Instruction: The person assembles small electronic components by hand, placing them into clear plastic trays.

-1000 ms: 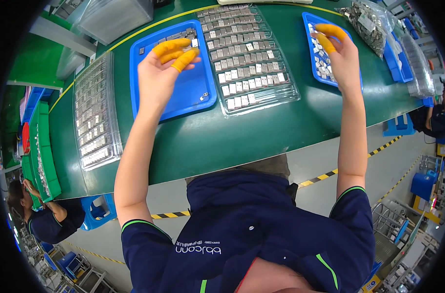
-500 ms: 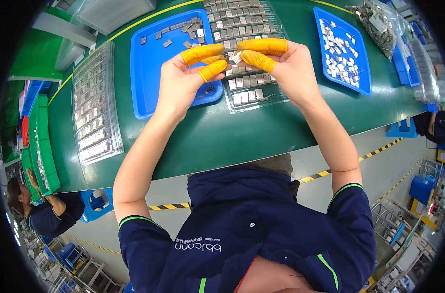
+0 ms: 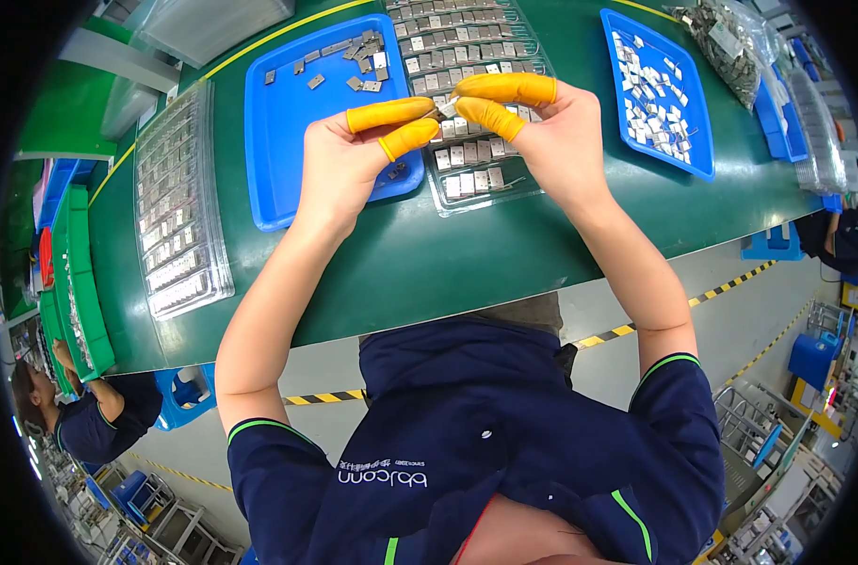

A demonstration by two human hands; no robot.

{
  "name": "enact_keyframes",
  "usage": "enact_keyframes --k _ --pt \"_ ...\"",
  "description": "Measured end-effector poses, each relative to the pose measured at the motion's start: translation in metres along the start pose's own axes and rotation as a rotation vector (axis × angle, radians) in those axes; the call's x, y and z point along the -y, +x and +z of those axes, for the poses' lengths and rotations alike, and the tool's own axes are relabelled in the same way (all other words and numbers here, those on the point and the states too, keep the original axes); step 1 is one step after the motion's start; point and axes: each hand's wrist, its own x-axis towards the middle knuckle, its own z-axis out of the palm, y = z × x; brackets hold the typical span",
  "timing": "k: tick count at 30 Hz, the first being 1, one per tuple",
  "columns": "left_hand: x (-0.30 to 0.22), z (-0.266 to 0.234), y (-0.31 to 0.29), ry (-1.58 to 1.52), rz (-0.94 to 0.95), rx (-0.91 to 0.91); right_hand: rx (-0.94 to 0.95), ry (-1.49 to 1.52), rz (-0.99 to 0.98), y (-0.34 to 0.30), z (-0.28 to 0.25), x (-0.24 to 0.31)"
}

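Observation:
Yellow finger cots cover the thumb and forefinger of both my hands. My left hand [image 3: 346, 160] pinches a small grey metal piece [image 3: 436, 114], mostly hidden by the fingertips. Between the thumb and forefinger of my right hand [image 3: 566, 137] is a small white-and-silver connector [image 3: 450, 107]. The two pieces meet or nearly meet; I cannot tell whether they are joined. Beneath my fingertips lies a clear plastic tray [image 3: 467, 209] holding rows of silver connectors. Left of it, a blue tray [image 3: 297, 146] carries loose grey metal shells [image 3: 368, 52] at its far end and a few tiny pieces near my left wrist.
A second blue tray [image 3: 700, 171] at right holds many loose white connectors [image 3: 650, 94]. A filled plastic bag [image 3: 726, 56] lies beyond it. Another filled clear tray [image 3: 220, 235] is at left, near green bins [image 3: 88, 311]. A co-worker [image 3: 99, 405] sits at far left.
The two pinched pieces are still close together at the fingertips, turned slightly. My hands have barely moved, and the whole bench view has shifted a little to the left.

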Motion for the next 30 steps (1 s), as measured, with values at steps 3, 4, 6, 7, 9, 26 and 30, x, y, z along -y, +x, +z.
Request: enact_keyframes --k 3,4,6,7,9,26,30 --pt "0.003 0.001 0.000 0.012 0.051 0.028 0.020 -0.003 -0.001 -0.003 0.004 0.000" --pt "0.004 0.001 0.001 0.009 0.054 0.035 0.014 -0.008 -0.002 -0.003 0.003 0.000" --pt "0.005 -0.002 0.003 -0.030 0.044 0.061 0.079 0.074 0.062 -0.001 -0.001 -0.001" --pt "0.004 -0.004 0.002 -0.010 0.056 0.078 0.119 0.102 0.107 0.000 -0.003 -0.002" --pt "0.000 -0.008 0.003 0.031 0.083 0.145 0.190 0.080 0.162 0.003 -0.012 0.001" --pt "-0.008 -0.005 -0.007 0.076 0.108 0.331 0.410 0.261 0.479 -0.007 -0.019 0.010" --pt "-0.007 -0.004 -0.007 0.029 0.080 0.310 0.298 0.222 0.347 -0.015 -0.013 0.011"
